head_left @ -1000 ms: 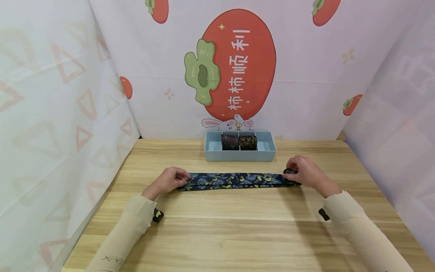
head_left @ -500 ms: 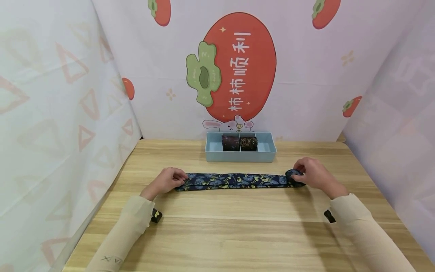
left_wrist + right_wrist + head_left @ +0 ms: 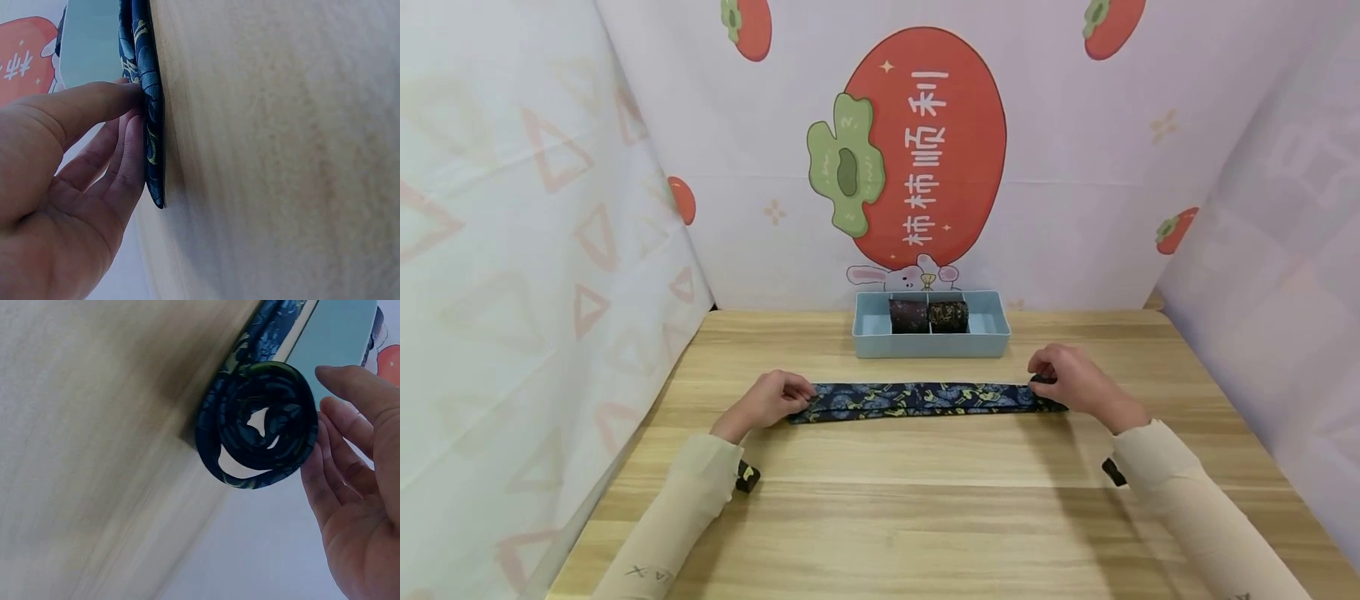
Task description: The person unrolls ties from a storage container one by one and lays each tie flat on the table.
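Observation:
A navy necktie (image 3: 917, 398) with blue and yellow figures lies folded lengthwise across the table. Its left end is pinched between the thumb and fingers of my left hand (image 3: 772, 398), the pointed tip showing below them in the left wrist view. At the other end the tie is wound into a loose roll (image 3: 262, 425), with gaps between its outer turns. My right hand (image 3: 1073, 382) is at this roll. In the right wrist view its fingers rest against the roll's outer side, and the thumb stands a little apart from it.
Behind the tie stands a light blue divided box (image 3: 931, 345). Two rolled dark ties, one purplish (image 3: 909, 317) and one black with gold (image 3: 948, 317), sit in its middle compartments. Printed cloth hangs at the back and both sides of the wooden table (image 3: 895, 517).
My right hand moves right with the roll, then comes back left over it, covering more of it in the head view. My left hand stays at the tie's left end.

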### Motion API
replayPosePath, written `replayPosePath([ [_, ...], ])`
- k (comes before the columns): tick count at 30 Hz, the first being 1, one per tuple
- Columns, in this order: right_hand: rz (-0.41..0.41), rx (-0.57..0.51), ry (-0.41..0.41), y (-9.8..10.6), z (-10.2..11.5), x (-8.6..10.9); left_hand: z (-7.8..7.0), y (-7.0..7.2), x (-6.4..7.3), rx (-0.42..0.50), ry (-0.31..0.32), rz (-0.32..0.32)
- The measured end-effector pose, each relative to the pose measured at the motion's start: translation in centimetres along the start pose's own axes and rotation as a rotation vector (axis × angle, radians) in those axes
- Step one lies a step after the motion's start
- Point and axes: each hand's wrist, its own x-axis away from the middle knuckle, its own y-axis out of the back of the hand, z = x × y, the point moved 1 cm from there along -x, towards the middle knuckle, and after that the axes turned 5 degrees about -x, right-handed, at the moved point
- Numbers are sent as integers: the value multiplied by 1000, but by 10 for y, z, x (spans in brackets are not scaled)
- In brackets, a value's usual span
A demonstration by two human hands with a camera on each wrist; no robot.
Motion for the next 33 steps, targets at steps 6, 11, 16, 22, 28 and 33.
replayPosePath([
  [6, -12, 34, -31, -1, -10, 3, 4, -3, 0, 3, -13, -2],
  [11, -24, 30, -51, 2, -17, 6, 7, 0, 2, 19, 6, 6],
  [16, -15, 6, -93, 9, -25, 13, 10, 4, 4, 15, 9, 14],
  [22, -19, -21, -137, 15, -33, 20, 19, 11, 8, 27, 23, 8],
  [28, -15, -7, -145, 17, -31, 23, 23, 14, 11, 33, 7, 17],
  [33, -31, 16, -96, 18, -21, 20, 22, 13, 9, 21, 4, 15],
])
